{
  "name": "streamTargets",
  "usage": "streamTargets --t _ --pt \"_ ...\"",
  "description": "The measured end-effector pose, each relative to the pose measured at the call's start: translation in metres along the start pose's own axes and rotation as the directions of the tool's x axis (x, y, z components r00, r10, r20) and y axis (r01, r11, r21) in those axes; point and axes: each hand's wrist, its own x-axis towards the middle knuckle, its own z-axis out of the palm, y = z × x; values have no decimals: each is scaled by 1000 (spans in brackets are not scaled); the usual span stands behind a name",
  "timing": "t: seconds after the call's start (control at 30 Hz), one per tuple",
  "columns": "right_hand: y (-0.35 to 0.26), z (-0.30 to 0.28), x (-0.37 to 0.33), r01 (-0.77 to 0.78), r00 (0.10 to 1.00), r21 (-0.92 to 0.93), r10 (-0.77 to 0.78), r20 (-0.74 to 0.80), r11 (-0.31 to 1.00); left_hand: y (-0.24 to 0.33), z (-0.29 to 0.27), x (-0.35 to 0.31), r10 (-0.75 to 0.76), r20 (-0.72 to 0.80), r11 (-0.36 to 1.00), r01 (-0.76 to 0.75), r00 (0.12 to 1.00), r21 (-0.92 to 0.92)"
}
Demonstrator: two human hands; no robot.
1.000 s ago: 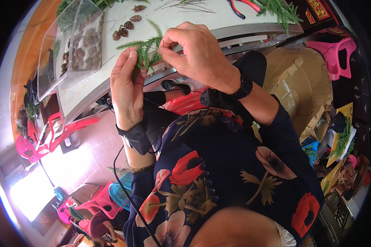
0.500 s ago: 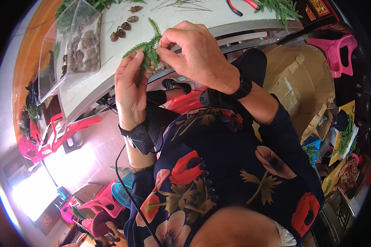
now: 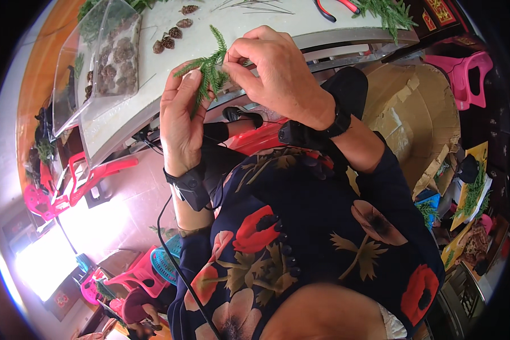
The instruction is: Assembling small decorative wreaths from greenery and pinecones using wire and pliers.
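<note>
A green needle-leaved sprig (image 3: 211, 72) is pinched between the thumb and fingers of my left hand (image 3: 181, 107), above the table's near edge. Close to its right side, my right hand (image 3: 275, 73) has thumb and forefinger brought together. A thin dark line shows at those fingertips, too fine to name. On the white tabletop (image 3: 175, 17), beyond the sprig, lie several small brown pine cones (image 3: 168, 42). Farther back are thin dark wires (image 3: 260, 7). Pliers (image 3: 337, 8) with red and black handles rest at the far right.
A clear plastic box (image 3: 105, 62) with more cones stands at the table's left. Green branches (image 3: 385, 17) hang over the right corner. A torn cardboard box (image 3: 411, 113) is at my right, near a pink stool (image 3: 464, 76). Another person (image 3: 141, 309) sits at lower left.
Both hands and the sprig have shifted slightly right in the picture. My left hand keeps hold of the sprig, and the right fingertips stay pinched.
</note>
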Motion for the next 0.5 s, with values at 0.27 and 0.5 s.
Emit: streamTargets --t 0.27,0.5 --pt "-6 2 0 -115 992 24 114 45 993 -1 5 -2 55 22 998 -56 998 40" --pt "-9 6 -2 -203 979 94 199 49 975 -13 1 5 186 -2 981 -185 983 58"
